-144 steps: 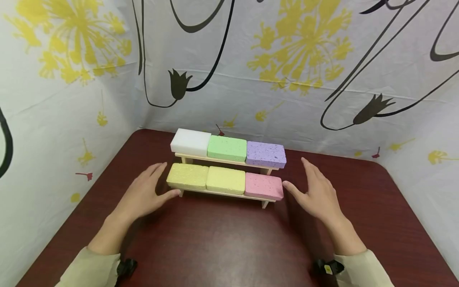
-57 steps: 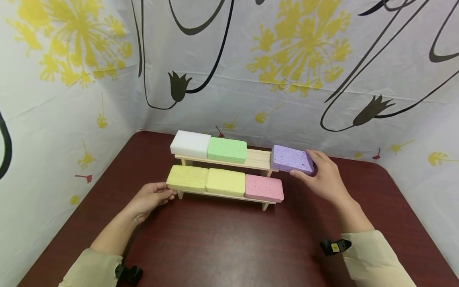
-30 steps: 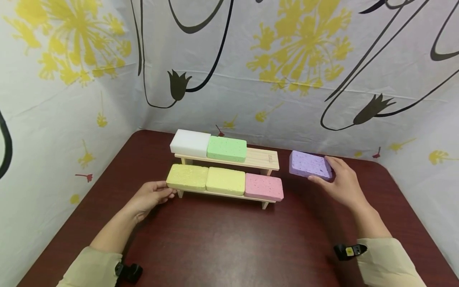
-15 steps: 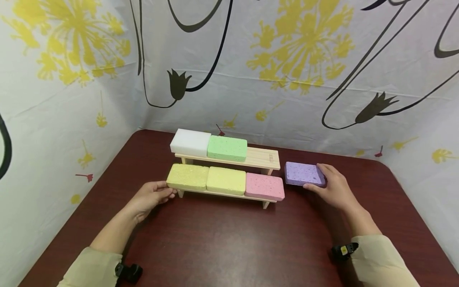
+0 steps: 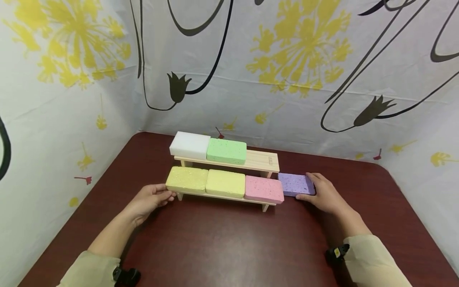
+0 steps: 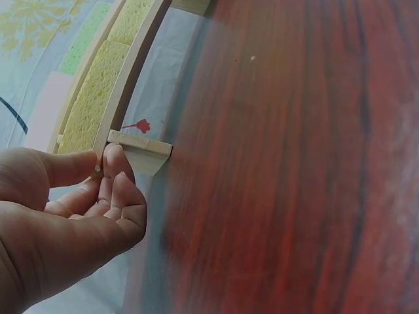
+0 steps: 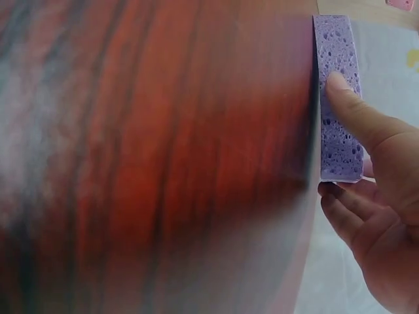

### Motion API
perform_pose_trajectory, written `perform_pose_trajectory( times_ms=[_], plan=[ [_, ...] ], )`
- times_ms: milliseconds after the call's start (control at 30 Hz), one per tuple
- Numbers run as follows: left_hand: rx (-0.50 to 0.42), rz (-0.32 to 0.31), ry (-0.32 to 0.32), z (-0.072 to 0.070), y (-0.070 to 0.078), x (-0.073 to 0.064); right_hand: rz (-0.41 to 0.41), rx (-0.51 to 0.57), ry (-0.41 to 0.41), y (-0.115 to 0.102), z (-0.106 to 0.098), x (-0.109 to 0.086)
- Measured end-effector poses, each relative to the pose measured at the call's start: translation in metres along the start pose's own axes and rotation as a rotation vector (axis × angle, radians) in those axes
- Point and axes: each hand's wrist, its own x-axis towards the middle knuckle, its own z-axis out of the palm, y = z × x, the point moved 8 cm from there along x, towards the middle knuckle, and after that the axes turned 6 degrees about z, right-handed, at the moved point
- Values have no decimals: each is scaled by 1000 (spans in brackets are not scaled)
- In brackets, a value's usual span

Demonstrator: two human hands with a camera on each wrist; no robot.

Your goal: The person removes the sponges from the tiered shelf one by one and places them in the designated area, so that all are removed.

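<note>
My right hand grips a purple sponge by its right end, low over the table just right of the pink sponge. In the right wrist view the thumb lies along the front side of the purple sponge. With thumb and fingers, my left hand pinches the left end of the lower tier of a wooden two-tier stand. On that tier sit a mustard-yellow sponge, a pale yellow sponge and the pink one. The upper tier bears a white sponge and a green sponge.
The stand's upper right end shows bare wood. All stands on a dark red wooden table. A patterned cloth with yellow flowers closes off the back and both sides.
My right hand has taken the purple sponge off the upper tier, out to the right, then lowered it and brought it back left beside the pink sponge. My left hand came to hold the stand.
</note>
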Motion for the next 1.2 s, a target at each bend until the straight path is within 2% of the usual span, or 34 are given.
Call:
perform_pose_trajectory(
  times_ms=[300,500,633,833,1200],
  plan=[
    [2,1,1,0,-1,-2,17,0,-36,0,0,-3],
    [1,2,2,0,-1,-2,15,76,23,-4,-15,-2],
    [3,-2,5,0,-1,-2,8,164,61,-12,-25,-2],
    [-12,2,-2,1,0,-2,-21,238,119,-28,-38,0],
    [-21,8,-7,1,-2,-1,-91,264,171,-60,-50,7]
  ],
)
